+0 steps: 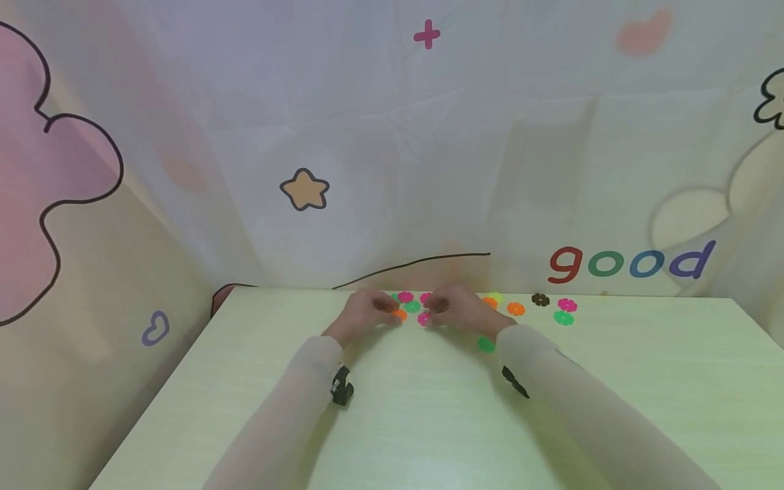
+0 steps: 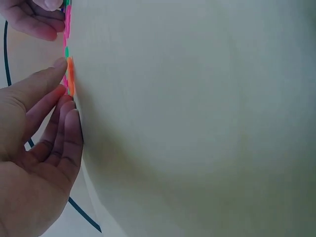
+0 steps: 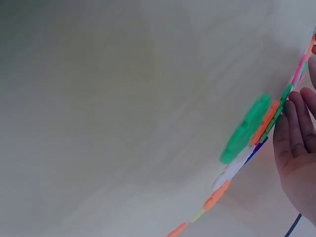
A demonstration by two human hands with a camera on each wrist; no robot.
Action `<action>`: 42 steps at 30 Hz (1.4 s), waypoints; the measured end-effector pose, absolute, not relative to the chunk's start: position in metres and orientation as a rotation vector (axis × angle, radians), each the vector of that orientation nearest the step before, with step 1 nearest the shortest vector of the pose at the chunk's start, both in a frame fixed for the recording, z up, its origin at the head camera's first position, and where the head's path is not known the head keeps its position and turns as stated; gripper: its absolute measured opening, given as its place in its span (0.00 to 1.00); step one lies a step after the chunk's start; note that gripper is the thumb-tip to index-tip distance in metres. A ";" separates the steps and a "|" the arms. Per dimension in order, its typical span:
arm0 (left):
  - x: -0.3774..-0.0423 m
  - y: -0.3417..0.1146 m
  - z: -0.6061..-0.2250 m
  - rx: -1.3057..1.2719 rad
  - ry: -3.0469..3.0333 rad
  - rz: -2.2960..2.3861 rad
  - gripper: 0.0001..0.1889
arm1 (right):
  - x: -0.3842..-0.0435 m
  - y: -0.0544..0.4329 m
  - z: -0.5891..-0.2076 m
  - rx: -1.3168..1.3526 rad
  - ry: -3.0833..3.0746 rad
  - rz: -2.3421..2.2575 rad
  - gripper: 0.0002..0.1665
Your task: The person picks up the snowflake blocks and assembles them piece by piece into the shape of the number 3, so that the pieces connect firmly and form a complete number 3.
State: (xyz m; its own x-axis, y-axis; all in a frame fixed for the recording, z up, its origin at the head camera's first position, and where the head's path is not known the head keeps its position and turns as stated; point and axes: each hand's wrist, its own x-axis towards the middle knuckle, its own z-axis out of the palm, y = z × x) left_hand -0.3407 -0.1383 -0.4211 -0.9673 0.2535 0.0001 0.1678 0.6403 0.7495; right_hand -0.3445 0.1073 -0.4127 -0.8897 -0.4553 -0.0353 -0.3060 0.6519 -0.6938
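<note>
At the far side of the table my left hand (image 1: 364, 316) pinches the rim of an orange flower-shaped plastic disc (image 1: 400, 315); the thumb and index fingertip sit at its edge in the left wrist view. Just to the right, my right hand (image 1: 456, 311) has its thumb and curled fingers at a pink flower-shaped disc (image 1: 423, 318). Between and behind the hands lie a green disc (image 1: 412, 307) and another pink disc (image 1: 405, 297). A larger-looking green disc (image 3: 247, 129) lies near the right wrist. The right hand hides some discs in the head view.
Right of the hands, along the back edge, lie an orange disc (image 1: 516, 309), a brown disc (image 1: 540, 299), a pink disc (image 1: 567, 305) and a green disc (image 1: 563, 318). The pale table (image 1: 404, 422) meets a printed cloth backdrop (image 1: 392, 170) behind.
</note>
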 end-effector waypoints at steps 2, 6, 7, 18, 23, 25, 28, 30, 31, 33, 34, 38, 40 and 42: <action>-0.341 -0.138 -0.422 0.371 2.764 1.211 0.15 | -0.345 0.106 -0.413 -0.637 2.675 -1.029 0.24; -0.343 -0.136 -0.421 0.387 2.785 1.155 0.15 | -0.345 0.103 -0.413 -0.648 2.697 -0.970 0.23; -0.343 -0.136 -0.421 0.385 2.788 1.143 0.15 | -0.345 0.103 -0.413 -0.645 2.701 -0.958 0.22; -0.344 -0.133 -0.417 0.308 2.776 1.078 0.14 | -0.347 0.099 -0.409 -0.613 2.728 -0.863 0.15; -0.344 -0.131 -0.416 0.297 2.766 1.071 0.14 | -0.349 0.098 -0.408 -0.565 2.721 -0.855 0.14; -0.344 -0.131 -0.414 0.293 2.765 1.064 0.14 | -0.349 0.098 -0.407 -0.551 2.714 -0.870 0.15; -0.344 -0.129 -0.412 0.279 2.764 1.047 0.15 | -0.349 0.099 -0.407 -0.549 2.705 -0.896 0.15; -0.344 -0.128 -0.412 0.269 2.767 1.023 0.16 | -0.349 0.100 -0.406 -0.551 2.702 -0.911 0.14; -0.344 -0.127 -0.411 0.267 2.767 1.015 0.16 | -0.349 0.100 -0.406 -0.558 2.703 -0.912 0.14; -0.344 -0.126 -0.411 0.263 2.765 1.004 0.16 | -0.349 0.102 -0.405 -0.561 2.706 -0.924 0.12; -0.344 -0.125 -0.411 0.261 2.763 1.002 0.16 | -0.349 0.102 -0.405 -0.554 2.704 -0.935 0.12; -0.343 -0.125 -0.411 0.243 2.752 1.018 0.15 | -0.348 0.106 -0.405 -0.561 2.697 -0.974 0.08; -0.341 -0.124 -0.412 0.234 2.762 1.019 0.16 | -0.348 0.108 -0.404 -0.572 2.679 -1.003 0.07; -0.340 -0.123 -0.413 0.241 2.775 1.035 0.16 | -0.347 0.111 -0.403 -0.589 2.663 -1.042 0.06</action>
